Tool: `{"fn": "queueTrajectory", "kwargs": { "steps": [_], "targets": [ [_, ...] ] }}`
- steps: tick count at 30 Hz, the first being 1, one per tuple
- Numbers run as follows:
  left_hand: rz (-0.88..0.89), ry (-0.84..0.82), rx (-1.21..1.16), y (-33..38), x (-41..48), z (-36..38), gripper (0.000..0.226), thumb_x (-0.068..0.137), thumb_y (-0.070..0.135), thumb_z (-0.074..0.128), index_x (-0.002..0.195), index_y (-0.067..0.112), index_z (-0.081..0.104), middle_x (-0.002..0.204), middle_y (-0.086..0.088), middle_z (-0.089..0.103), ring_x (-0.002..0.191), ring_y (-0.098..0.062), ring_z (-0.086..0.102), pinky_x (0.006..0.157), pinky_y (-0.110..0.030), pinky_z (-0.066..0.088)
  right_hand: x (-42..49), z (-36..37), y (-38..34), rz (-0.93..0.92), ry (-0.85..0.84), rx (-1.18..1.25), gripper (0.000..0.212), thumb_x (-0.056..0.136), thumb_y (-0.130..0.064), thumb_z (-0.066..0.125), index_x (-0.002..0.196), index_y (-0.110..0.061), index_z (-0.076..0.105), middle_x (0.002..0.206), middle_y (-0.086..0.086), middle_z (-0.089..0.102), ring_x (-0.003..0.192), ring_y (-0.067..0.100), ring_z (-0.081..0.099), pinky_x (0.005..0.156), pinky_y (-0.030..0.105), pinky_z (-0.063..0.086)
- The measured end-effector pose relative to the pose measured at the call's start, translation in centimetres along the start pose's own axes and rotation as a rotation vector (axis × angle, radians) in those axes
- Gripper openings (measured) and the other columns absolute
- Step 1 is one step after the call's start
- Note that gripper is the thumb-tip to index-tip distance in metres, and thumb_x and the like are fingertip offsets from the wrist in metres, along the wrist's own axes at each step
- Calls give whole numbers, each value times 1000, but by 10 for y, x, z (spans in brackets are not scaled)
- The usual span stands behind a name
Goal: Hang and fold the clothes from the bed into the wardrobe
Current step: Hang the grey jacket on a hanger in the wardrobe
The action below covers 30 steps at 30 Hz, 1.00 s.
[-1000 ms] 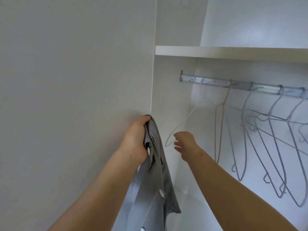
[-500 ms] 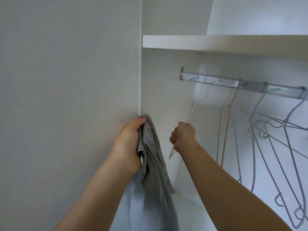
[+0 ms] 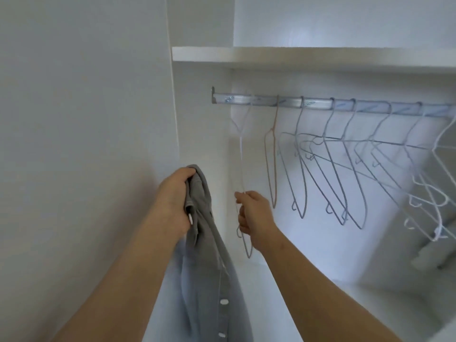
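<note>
My left hand grips a grey buttoned shirt by its top; the cloth hangs straight down past the frame's lower edge. My right hand pinches the thin white wire hanger that hangs leftmost on the wardrobe's metal rail. The hanger's hook is still over the rail, and its lower loop shows under my right hand. Both hands are inside the open wardrobe, left of the other hangers.
A pinkish hanger and several grey wire hangers hang on the rail to the right, white ones farthest right. A white shelf runs above the rail. The wardrobe's side panel stands behind the shirt.
My right hand reached the leftmost hanger and closed on its wire, then slid lower along it. The view has swung right, showing more hangers. My left hand keeps holding the shirt.
</note>
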<state>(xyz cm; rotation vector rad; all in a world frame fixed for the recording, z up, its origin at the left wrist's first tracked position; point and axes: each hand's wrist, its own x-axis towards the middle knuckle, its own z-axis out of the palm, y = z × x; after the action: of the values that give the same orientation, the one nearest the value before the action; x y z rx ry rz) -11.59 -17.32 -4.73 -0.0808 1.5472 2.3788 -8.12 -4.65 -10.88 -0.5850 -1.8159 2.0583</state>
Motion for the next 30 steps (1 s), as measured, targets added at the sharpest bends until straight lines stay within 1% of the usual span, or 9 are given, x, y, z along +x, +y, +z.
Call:
{"fn": "queueTrajectory", "kwargs": {
  "steps": [6,10,13,15,17,20,24,27,30],
  "targets": [
    [-109,-150,43,-21,-33,11,27,85,17,50,59,12,44,58,-5,44,53,-18,43,55,-27,38,-73,-49,22,-45,80,-119,33,90,-16,57,63,-14,38,48,-2,32,37,7,25,40,18,23],
    [-166,-212,86,-23,-49,28,37,85,42,59,61,14,49,49,-2,48,49,-16,47,54,-26,42,-108,-87,21,-118,110,-233,40,88,-16,60,54,-16,39,44,-6,33,36,5,27,38,15,28],
    [-136,-259,108,-18,-57,42,42,82,58,56,75,17,60,68,-4,57,64,-19,53,61,-30,46,-133,-117,18,-197,134,-401,52,85,-17,63,41,-25,38,40,-13,30,36,2,27,41,10,28],
    [-86,-293,135,-16,-59,51,41,85,59,50,87,20,64,88,-7,58,77,-21,56,69,-34,48,-148,-133,17,-228,144,-538,51,83,-19,64,39,-25,40,38,-11,30,37,3,28,42,7,26],
    [-62,-338,167,-19,-71,65,31,89,51,52,86,23,66,87,-5,55,77,-20,54,72,-34,48,-163,-154,16,-235,183,-626,47,81,-21,65,42,-22,39,40,-10,33,41,4,29,42,9,25],
    [-86,-383,247,-36,-98,88,22,87,33,60,69,21,63,69,-4,50,61,-18,48,58,-27,44,-180,-181,12,-217,238,-648,36,80,-24,66,51,-22,44,41,-11,41,45,9,38,49,19,34],
    [-11,-488,487,-67,-139,114,20,88,26,58,69,19,61,71,-6,51,59,-18,48,48,-23,45,-194,-197,1,-250,191,-576,15,80,-29,68,73,-30,55,49,-10,51,44,2,43,45,13,38],
    [113,-518,680,-80,-157,125,13,89,29,58,80,20,62,77,-4,56,66,-17,52,55,-23,45,-194,-198,-7,-317,145,-520,16,81,-27,69,79,-32,54,44,-15,49,40,-2,42,45,5,35],
    [205,-558,791,-83,-166,132,17,91,33,55,95,19,64,88,-4,59,78,-18,56,65,-23,48,-197,-199,-11,-378,113,-518,23,82,-21,68,83,-35,51,42,-17,49,42,-4,45,49,2,37]
  ]
}}
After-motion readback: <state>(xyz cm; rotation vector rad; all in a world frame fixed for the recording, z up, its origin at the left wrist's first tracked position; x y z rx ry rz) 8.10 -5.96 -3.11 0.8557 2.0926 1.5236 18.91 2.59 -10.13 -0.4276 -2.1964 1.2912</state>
